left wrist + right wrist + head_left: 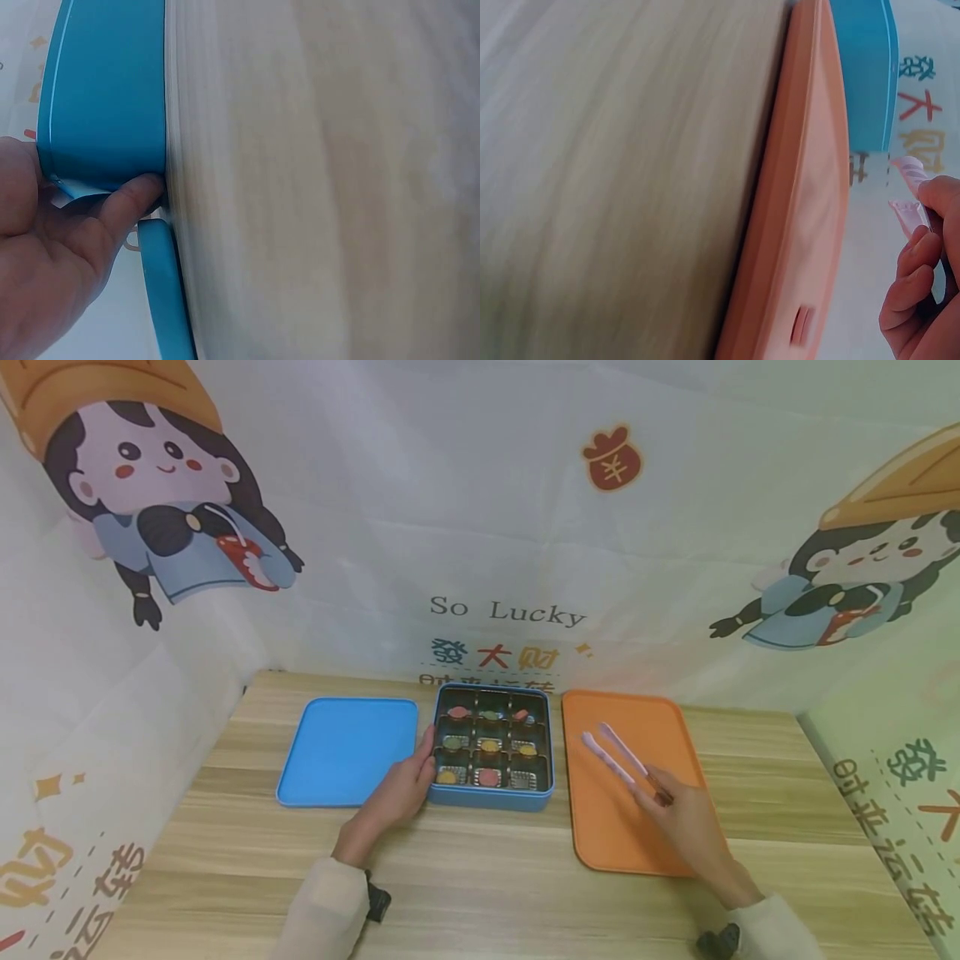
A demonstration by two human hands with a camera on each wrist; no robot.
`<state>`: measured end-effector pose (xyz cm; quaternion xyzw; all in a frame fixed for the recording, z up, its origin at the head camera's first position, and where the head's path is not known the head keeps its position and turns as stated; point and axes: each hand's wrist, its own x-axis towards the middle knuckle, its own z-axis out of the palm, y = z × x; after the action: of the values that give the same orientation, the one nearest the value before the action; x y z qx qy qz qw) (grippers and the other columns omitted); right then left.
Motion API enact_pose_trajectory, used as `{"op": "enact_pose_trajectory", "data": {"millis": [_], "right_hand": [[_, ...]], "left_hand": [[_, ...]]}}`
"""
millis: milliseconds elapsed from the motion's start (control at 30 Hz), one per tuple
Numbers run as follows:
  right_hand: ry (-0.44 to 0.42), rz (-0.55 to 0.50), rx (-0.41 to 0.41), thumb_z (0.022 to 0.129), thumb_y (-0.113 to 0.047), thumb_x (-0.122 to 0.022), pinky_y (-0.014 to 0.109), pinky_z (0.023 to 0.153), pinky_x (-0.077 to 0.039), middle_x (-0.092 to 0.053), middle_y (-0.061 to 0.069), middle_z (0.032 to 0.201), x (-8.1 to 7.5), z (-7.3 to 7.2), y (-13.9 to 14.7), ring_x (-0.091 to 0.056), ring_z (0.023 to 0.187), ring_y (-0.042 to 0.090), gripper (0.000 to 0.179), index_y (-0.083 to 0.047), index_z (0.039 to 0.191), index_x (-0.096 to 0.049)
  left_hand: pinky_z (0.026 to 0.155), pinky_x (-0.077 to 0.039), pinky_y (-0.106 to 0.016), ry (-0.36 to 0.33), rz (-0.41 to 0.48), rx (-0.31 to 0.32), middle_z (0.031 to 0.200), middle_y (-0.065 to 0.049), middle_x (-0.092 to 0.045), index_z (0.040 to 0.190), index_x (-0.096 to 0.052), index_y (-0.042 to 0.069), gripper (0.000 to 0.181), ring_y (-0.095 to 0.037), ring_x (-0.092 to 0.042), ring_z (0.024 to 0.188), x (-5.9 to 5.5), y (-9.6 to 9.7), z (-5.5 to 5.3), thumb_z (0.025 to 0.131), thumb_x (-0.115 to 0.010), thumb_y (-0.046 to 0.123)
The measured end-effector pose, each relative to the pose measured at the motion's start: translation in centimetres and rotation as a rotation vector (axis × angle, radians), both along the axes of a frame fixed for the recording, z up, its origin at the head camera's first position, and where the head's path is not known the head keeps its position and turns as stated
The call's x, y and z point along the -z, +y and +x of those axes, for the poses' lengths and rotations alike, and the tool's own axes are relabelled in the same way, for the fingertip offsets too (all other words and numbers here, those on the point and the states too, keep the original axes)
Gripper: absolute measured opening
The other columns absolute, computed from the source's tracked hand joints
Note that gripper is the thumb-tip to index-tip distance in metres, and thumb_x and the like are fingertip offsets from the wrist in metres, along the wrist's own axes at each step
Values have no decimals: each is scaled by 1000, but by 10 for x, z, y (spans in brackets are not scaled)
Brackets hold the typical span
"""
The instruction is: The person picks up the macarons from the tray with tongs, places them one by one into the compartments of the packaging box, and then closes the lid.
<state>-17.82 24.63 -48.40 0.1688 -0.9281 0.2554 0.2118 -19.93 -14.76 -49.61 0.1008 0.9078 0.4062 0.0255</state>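
Note:
A blue tin box (491,798) stands at the middle of the table, its black insert divided into several compartments. Small round pieces in red, yellow and green lie in most of them; the front right compartment shows just its ridged silvery floor. My left hand (405,787) rests along the tin's left wall, with fingers at the wall and corner in the left wrist view. Pale pink tongs (611,760) are pinched in my right hand (686,818) above the orange tray (600,839). Their tips are spread apart with nothing between them.
A blue lid (348,747) lies on the table left of the tin. The wooden table (480,885) ends at the back against a printed cloth backdrop (465,493), which also hangs along both sides.

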Motion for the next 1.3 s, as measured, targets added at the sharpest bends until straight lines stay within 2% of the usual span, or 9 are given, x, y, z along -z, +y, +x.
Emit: {"op": "enact_pose_trajectory", "data": {"millis": [133,333,533,600,833,900,1067,1200,1300], "right_hand": [[-31,37,31,77,-17,-71,14,33,-22,-37,-10,49,1,5,16,-23,40,-2,33,-1,105,-65],[-63,63,77,78,-21,-70,16,32,-21,-32,-11,46,3,13,37,-20,39,-2,36,-1,107,-65],[-101,45,162,78,-24,-70,18,32,-26,-43,-7,48,5,24,54,-28,39,-1,40,3,106,-64],[-114,37,182,78,-26,-70,19,32,-25,-41,-7,48,5,27,59,-26,38,0,42,3,108,-64],[-131,56,208,80,-28,-68,21,34,-25,-37,-7,48,9,35,74,-27,39,3,38,-2,108,-65],[-151,66,215,81,-29,-67,21,35,-25,-37,-8,49,11,36,76,-27,39,4,38,-3,109,-65],[-204,74,230,82,-31,-65,21,34,-25,-38,-6,49,12,37,77,-27,39,4,42,0,110,-63],[-203,82,240,81,-29,-66,21,34,-25,-40,-6,49,13,38,76,-26,38,3,42,2,109,-63],[-190,83,246,80,-28,-67,20,33,-25,-41,-6,49,14,39,76,-26,38,2,41,2,108,-64]], "left_hand": [[96,-40,-42,-9,2,-4,140,-13,-32,145,-14,9,52,-20,-51,103,-1,0,0,98,-32,22],[96,-40,-42,-9,-4,-5,140,-14,-33,145,-14,10,52,-21,-51,106,-1,1,0,98,-33,22],[92,-44,-41,1,-8,-6,139,-14,-34,145,-13,10,52,-23,-54,92,1,1,-1,98,-32,22],[93,-43,-42,4,-11,-4,139,-15,-33,145,-13,9,52,-23,-54,94,1,1,-1,98,-32,22],[98,-37,-42,16,-18,2,140,-14,-31,145,-14,8,52,-22,-46,116,1,0,-1,98,-33,21],[98,-37,-42,17,-17,5,140,-15,-32,145,-14,8,52,-22,-46,117,1,0,-1,98,-33,21],[98,-38,-42,14,-22,3,139,-15,-33,145,-13,8,53,-22,-50,110,0,0,-1,98,-33,21],[93,-42,-42,9,-27,2,139,-16,-34,145,-13,8,53,-23,-54,96,0,1,-1,98,-33,21],[93,-42,-42,6,-27,-5,139,-16,-34,145,-13,9,53,-23,-54,93,0,1,-1,98,-33,20]]}}
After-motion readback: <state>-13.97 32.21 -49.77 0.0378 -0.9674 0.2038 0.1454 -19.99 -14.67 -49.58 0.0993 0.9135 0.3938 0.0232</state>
